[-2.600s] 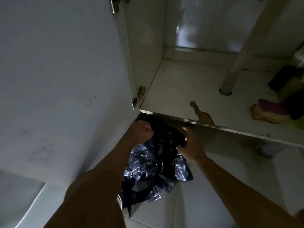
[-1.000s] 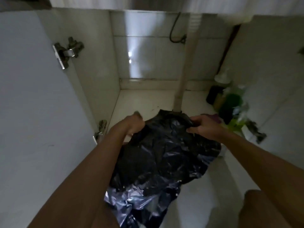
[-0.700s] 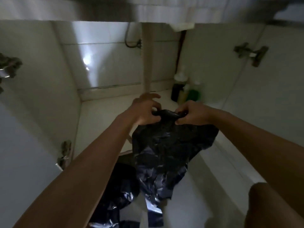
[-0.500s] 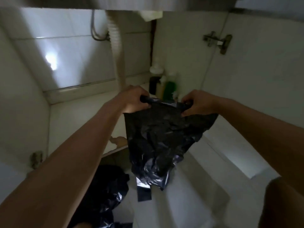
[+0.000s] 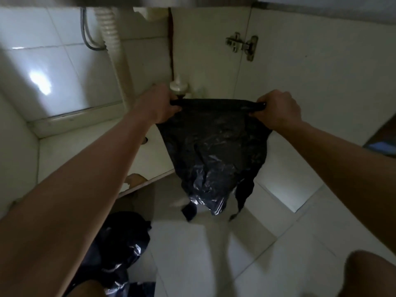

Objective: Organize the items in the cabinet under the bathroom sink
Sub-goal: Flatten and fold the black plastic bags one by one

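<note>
The open cabinet (image 5: 85, 151) under the sink fills the upper part of the view, its white floor bare on the left and its front edge chipped near the middle, with a tiled back wall behind. The right-hand cabinet door (image 5: 321, 86) stands open, and a metal hinge (image 5: 242, 47) sits on its inner edge. A ribbed white drain pipe (image 5: 112, 46) runs down from the top toward the cabinet floor. In front of the cabinet a black plastic bag (image 5: 216, 151) hangs in the air above the tiled floor, stretched flat along its rolled top edge and crumpled lower down. The left hand (image 5: 159, 106) is closed in a fist around the bag's left top corner, and the right hand (image 5: 276, 110) is clenched on the right top corner. More black plastic (image 5: 122, 243) lies heaped on the floor at the lower left, beneath the left forearm. A pale bottle cap (image 5: 179, 87) shows just behind the left hand.
</note>
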Motion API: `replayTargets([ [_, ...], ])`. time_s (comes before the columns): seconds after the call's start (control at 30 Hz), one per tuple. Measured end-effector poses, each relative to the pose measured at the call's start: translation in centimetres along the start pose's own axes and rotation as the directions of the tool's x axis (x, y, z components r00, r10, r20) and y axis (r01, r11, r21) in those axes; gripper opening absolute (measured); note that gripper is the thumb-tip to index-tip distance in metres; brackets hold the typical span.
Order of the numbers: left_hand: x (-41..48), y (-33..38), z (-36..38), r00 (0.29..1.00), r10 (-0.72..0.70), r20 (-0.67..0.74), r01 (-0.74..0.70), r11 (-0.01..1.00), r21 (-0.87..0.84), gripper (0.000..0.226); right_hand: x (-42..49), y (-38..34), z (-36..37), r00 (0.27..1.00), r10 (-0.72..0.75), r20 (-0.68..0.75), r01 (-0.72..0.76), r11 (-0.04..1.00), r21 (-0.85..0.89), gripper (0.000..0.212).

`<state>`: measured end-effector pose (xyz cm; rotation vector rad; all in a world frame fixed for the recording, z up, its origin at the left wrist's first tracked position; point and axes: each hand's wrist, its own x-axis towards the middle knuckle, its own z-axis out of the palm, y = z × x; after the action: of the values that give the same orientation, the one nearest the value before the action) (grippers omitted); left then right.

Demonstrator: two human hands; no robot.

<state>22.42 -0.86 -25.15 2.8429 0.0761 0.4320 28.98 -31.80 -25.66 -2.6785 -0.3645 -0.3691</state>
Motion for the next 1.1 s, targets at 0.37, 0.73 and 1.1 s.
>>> replayTargets([
  [0.37, -1.9, 7.0, -5.5, 0.977, -0.132, 0.165, 0.124, 0.991, 0.058, 0.029, 1.5, 2.8, -5.4, 0.913, -0.210, 0.350, 0.195, 0.978, 0.078, 0.050],
  [0.73, -10.4, 6.3, 5.0, 0.408, -0.344, 0.846, 0.420, 0.893, 0.160, 0.025, -7.4, 6.3, 2.8, 0.391, 0.037, 0.920, 0.096, 0.992, -0.080, 0.040],
  [1.1, -21.5, 4.4, 19.1, 0.183, -0.286, 0.941, 0.330, 0.919, 0.215, 0.023, -22.1, 10.5, 14.9, 0.120, 0.130, 0.984, 0.057, 0.989, -0.138, 0.054],
])
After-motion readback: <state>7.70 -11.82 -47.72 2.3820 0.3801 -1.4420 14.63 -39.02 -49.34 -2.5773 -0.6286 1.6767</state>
